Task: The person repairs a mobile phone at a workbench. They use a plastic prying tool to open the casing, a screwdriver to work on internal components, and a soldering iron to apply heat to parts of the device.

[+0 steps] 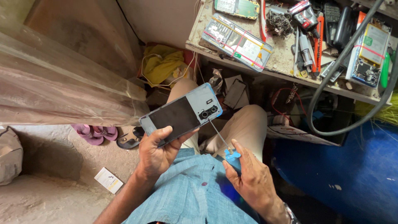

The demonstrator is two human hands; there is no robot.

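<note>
Left hand [156, 150] wrapped around the near end of a light-blue smartphone shell with a black panel and camera cutouts [182, 115], held tilted above the lap, back side up. Right hand [248, 176] closed on the blue plastic handle of a thin metal-shaft screwdriver [226, 149]; the shaft runs up and left, with the tip at the phone's edge just below the camera cutouts. Both are near centre, over the beige trousers [248, 124]. Far right: a cluttered worn surface [286, 54] carrying an opened phone with exposed board and red rubber bands [237, 41], an orange-handled tool [318, 41] and a second opened phone [369, 54]. A thick grey hose [331, 79] loops down in front of it. Pink sandals [94, 133] on the floor at left, and a small white card [108, 180] nearer.
</note>
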